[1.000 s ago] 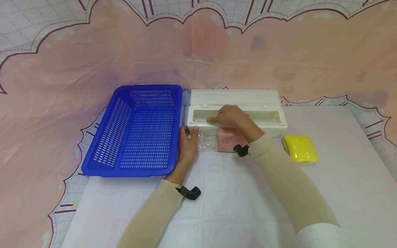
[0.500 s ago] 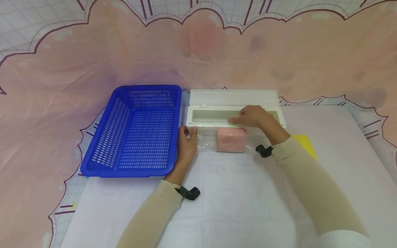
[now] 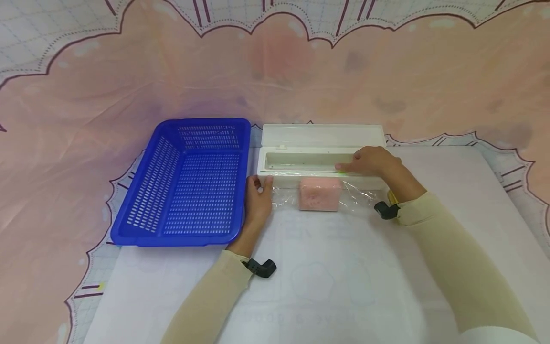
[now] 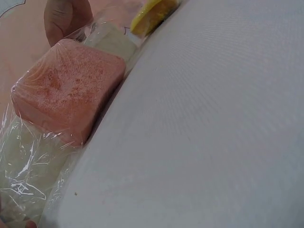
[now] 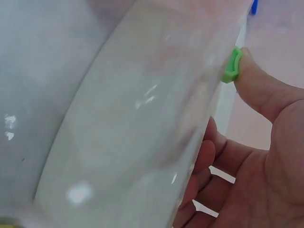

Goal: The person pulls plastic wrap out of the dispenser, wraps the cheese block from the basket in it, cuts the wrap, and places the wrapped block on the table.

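A white cling film dispenser (image 3: 309,173) lies with its lid (image 3: 322,136) raised at the back. My left hand (image 3: 259,205) holds its left front corner, thumb on the front and fingers at the end. My right hand (image 3: 371,161) is over the right part of the dispenser, its thumb hooked on a small green slide cutter (image 5: 231,65) on the front edge; the other fingers curl below the thumb in the right wrist view. Clear film (image 3: 358,193) runs down from that edge. A pink sponge-like block (image 3: 320,193) lies against the dispenser, covered by the film.
Left of the dispenser stands a blue perforated basket (image 3: 202,200). A yellow film-wrapped block (image 4: 152,18) lies at the right, mostly hidden behind the right wrist in the head view. A white sheet (image 3: 326,267) covers the table; a patterned cloth (image 3: 301,76) rises behind.
My right hand has slid rightward along the dispenser's front edge with the green slide cutter, uncovering the pink block and now covering the yellow one. My left hand stays put.
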`<state>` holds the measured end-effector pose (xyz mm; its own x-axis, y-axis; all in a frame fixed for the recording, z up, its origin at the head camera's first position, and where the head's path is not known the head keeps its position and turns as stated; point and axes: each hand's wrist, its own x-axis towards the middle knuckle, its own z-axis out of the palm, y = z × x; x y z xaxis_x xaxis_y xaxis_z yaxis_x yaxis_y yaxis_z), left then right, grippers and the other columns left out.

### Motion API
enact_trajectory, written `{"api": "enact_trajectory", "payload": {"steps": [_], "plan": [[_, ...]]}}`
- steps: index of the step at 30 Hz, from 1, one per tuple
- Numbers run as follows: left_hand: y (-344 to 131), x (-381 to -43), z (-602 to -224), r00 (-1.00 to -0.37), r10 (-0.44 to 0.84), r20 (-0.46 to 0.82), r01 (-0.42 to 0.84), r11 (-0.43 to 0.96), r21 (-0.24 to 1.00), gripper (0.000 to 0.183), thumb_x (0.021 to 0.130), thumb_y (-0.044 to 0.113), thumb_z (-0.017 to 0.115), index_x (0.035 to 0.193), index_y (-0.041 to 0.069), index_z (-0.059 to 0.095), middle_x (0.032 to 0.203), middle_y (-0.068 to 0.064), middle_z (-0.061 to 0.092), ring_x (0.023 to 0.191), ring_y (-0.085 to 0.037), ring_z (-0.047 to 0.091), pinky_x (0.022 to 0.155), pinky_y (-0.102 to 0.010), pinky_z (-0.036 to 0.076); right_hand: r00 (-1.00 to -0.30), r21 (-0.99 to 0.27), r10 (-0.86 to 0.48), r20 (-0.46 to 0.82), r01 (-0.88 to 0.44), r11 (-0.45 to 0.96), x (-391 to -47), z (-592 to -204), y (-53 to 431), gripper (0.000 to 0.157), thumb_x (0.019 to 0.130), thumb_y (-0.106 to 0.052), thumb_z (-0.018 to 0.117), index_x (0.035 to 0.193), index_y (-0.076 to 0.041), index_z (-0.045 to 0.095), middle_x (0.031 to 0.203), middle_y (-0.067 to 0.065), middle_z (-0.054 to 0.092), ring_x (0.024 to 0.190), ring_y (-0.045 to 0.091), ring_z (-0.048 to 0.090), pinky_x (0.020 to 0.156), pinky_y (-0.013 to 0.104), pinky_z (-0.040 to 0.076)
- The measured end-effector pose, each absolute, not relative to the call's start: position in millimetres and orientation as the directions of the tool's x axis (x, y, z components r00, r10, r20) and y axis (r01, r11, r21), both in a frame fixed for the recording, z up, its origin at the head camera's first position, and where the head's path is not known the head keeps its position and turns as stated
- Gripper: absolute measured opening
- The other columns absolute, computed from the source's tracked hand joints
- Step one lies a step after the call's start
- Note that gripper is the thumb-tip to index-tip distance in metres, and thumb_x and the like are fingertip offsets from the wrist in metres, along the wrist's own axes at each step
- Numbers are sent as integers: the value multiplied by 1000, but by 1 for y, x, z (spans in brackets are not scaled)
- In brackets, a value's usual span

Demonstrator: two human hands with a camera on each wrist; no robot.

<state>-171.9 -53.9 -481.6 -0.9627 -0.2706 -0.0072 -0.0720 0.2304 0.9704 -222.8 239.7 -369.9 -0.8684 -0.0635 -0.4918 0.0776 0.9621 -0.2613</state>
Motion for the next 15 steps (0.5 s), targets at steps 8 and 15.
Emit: {"api": "enact_trajectory", "payload": {"steps": [8, 15], "plan": [[-54, -171, -481, -962, -272, -13, -77, 226, 971, 44, 104, 32, 60, 131, -2, 51, 133, -26, 60, 133, -37, 55, 112, -49, 44, -888, -283, -139, -438, -11, 959, -222, -375, 249, 76, 91, -74, 53, 117, -4, 66, 121, 22, 64, 111, 40, 58, 88, 59, 49], [-53, -172, -482, -962, -273, -14, -78, 223, 972, 45, 104, 32, 59, 132, -2, 50, 134, -26, 59, 132, -38, 55, 111, -49, 44, -881, -459, -227, -416, -12, 888, -220, -378, 263, 51, 99, -61, 55, 95, -10, 62, 92, 8, 55, 93, 27, 52, 73, 36, 40]]}}
